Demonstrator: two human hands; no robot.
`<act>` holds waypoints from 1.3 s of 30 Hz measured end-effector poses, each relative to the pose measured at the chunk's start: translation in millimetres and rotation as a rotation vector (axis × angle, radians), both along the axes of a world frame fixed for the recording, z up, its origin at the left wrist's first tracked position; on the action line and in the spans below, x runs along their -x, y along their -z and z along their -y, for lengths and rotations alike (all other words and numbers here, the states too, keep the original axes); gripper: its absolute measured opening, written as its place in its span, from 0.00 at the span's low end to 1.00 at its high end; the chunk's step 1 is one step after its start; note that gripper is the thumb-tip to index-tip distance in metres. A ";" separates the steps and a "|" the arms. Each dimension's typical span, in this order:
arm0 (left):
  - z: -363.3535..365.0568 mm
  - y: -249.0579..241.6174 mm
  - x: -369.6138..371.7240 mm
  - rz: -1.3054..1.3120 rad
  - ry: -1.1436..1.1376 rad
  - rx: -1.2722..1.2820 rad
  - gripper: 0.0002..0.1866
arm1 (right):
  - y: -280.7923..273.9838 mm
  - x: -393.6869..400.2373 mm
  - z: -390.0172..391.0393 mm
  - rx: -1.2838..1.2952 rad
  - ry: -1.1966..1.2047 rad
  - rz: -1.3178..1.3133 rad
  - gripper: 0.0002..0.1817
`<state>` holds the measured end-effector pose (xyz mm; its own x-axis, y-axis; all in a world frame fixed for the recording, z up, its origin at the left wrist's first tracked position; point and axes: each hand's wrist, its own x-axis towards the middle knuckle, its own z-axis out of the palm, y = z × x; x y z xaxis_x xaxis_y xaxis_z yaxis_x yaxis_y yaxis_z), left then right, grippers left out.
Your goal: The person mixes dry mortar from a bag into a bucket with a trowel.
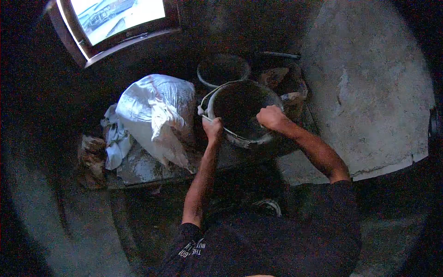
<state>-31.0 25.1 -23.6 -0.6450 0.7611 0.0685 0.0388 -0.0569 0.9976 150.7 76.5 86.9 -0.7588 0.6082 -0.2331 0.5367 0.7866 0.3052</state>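
Note:
A dark round bucket with a pale wire handle stands tilted on a low slab in front of me. My left hand is closed on the bucket's near-left rim where the handle lies. My right hand is closed over the near-right part of the rim, reaching into the opening. The inside of the bucket is too dark to see. A second, empty-looking dark bucket stands just behind it.
A large white sack leans left of the bucket, with crumpled cloth beside it. Stone lumps lie at the right of the buckets. A rough grey wall rises on the right. A bright window is at top left.

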 end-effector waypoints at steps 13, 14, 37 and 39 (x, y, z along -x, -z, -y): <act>1.6 -14.8 -0.8 0.045 0.013 0.028 0.25 | 38.0 -2.4 -26.3 0.178 0.134 -0.226 0.10; 2.6 -15.8 -0.5 0.021 0.007 0.078 0.25 | 39.5 -4.7 -31.5 0.186 0.174 -0.217 0.11; -1.4 6.9 1.7 0.109 0.104 -0.082 0.26 | 23.2 -26.9 -12.9 -0.178 0.154 -0.165 0.06; -1.4 15.7 1.2 0.111 0.083 -0.155 0.26 | 16.2 -31.4 -4.5 -0.198 0.126 -0.224 0.05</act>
<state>-32.2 26.5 -39.4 -0.5906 0.7978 0.1211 -0.0820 -0.2087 0.9745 182.1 81.0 70.7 -0.6941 0.7171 0.0631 0.6968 0.6472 0.3091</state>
